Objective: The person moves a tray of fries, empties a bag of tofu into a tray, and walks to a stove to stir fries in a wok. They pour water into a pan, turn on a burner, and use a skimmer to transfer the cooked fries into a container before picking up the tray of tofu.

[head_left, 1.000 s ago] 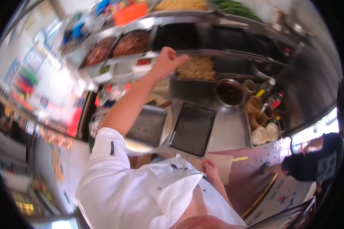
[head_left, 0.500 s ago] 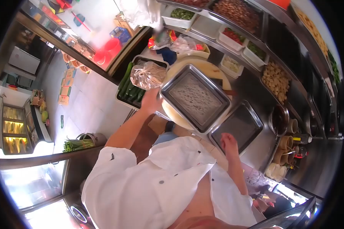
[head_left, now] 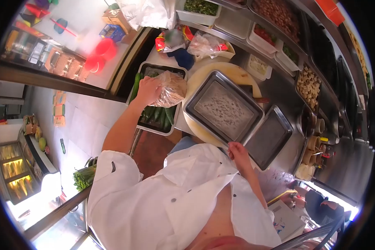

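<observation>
My left hand [head_left: 148, 90] is closed on the left side of a clear plastic bag [head_left: 171, 88] with pale brown contents. The bag lies over a white-rimmed tray [head_left: 169, 132] of green cucumbers [head_left: 156, 116]. Curled into a loose fist, my right hand [head_left: 238, 155] is at the near corner of a rectangular metal tray [head_left: 221, 109] with wet, pale residue on its bottom. That tray rests on a round cutting board [head_left: 191, 89]. A second metal tray [head_left: 273, 137] lies to the right of my right hand.
A knife with a brown handle [head_left: 261, 100] sits partly hidden behind the metal tray. Plastic bags [head_left: 206, 45] and a dark blue cloth [head_left: 182, 58] lie behind the board. Tubs of chopped vegetables [head_left: 262, 36] line the shelf, with a tray of pale cubes [head_left: 308, 86] at the right.
My left hand has moved from the bag's near side up onto its left side and grips it. My right hand has shifted left, from over the second tray to the first tray's corner.
</observation>
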Demonstrator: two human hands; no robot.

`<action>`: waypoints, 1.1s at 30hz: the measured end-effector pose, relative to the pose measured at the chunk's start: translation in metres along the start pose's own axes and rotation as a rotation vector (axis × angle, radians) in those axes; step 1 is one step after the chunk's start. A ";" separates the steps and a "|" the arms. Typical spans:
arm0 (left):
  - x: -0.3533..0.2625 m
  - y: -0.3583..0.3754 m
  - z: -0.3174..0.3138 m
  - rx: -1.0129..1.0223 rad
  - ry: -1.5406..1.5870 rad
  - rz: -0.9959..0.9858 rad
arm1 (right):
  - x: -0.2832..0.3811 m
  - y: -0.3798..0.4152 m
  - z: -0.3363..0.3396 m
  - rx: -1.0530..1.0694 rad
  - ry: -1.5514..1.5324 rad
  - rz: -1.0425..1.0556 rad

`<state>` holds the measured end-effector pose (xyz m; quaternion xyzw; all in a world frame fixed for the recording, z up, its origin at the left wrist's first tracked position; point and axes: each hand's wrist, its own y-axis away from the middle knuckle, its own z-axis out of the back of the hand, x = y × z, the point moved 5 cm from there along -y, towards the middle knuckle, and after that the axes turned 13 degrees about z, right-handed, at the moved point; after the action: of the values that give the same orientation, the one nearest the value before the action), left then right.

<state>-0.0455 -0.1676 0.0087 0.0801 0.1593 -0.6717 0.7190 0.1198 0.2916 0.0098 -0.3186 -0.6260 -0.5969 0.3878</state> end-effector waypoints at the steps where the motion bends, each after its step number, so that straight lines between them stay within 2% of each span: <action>1: 0.003 -0.004 -0.002 0.051 0.068 0.005 | 0.003 0.001 -0.001 -0.007 -0.001 -0.007; 3: 0.001 -0.011 0.004 0.106 0.135 0.001 | 0.014 -0.001 -0.002 -0.018 0.041 -0.022; 5: -0.014 -0.018 0.013 0.354 0.145 0.054 | 0.017 -0.007 0.001 -0.027 0.047 -0.014; 10: -0.065 -0.021 0.029 0.494 0.377 0.060 | 0.003 -0.008 0.016 -0.080 -0.015 0.017; 13: -0.122 -0.029 0.066 0.444 0.428 -0.048 | -0.013 -0.009 0.023 -0.067 -0.067 -0.033; 15: -0.158 -0.031 0.061 0.494 0.405 -0.126 | -0.015 -0.012 0.029 -0.077 -0.075 -0.022; 16: -0.175 -0.028 0.054 0.535 0.382 -0.189 | -0.017 -0.012 0.031 -0.071 -0.075 -0.013; 17: -0.194 -0.026 0.047 0.483 0.376 -0.303 | -0.019 -0.011 0.034 -0.089 -0.087 -0.024; 21: -0.247 -0.018 -0.017 0.584 0.325 -0.424 | -0.015 -0.016 0.047 -0.124 -0.066 -0.008; 23: -0.263 -0.005 -0.052 0.480 0.252 -0.548 | -0.015 -0.014 0.052 -0.152 -0.054 -0.013; 24: -0.268 0.001 -0.062 0.496 0.256 -0.562 | -0.015 -0.014 0.055 -0.167 -0.070 -0.008; 26: -0.274 0.003 -0.064 0.231 0.327 -0.568 | -0.013 -0.011 0.062 -0.192 -0.089 -0.001; 27: -0.277 0.003 -0.065 0.238 0.330 -0.579 | -0.012 -0.010 0.064 -0.202 -0.076 -0.017; 29: -0.273 0.011 -0.054 0.104 0.347 -0.557 | -0.021 -0.004 0.064 -0.205 -0.070 -0.048; 32: -0.262 0.017 -0.049 0.068 0.321 -0.512 | -0.021 -0.019 0.063 -0.179 0.083 0.046; 33: -0.260 0.020 -0.047 0.072 0.316 -0.508 | 0.000 -0.024 0.058 -0.205 0.212 0.208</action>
<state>-0.0435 0.0939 0.0498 0.1669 0.2602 -0.8144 0.4911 0.0928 0.3474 -0.0014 -0.3549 -0.4811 -0.6445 0.4767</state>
